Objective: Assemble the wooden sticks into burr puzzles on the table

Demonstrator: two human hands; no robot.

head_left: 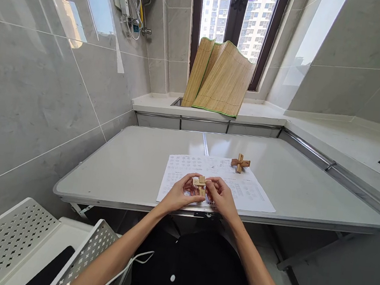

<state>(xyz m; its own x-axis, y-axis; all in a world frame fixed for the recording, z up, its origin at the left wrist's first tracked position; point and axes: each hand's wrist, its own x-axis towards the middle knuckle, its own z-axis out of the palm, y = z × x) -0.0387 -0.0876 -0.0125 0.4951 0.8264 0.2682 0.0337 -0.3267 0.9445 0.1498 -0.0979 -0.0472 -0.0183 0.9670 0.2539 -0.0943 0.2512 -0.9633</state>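
Observation:
My left hand point(180, 192) and my right hand point(221, 194) meet over a printed paper sheet point(253, 193) near the table's front edge. Both pinch a small wooden interlocking puzzle point(200, 184) between their fingertips, the left from the left side, the right from the right. The puzzle is made of short pale wooden bars crossed together. A second wooden puzzle point(240, 162), a finished cross shape, lies on the sheet's far right corner, beyond my right hand.
The white table point(131, 163) stands against a grey tiled wall on the left. Behind it a ledge holds a rolled bamboo mat point(219, 77) under a window. A counter point(351, 140) runs along the right. A white perforated rack point(16, 241) sits at lower left.

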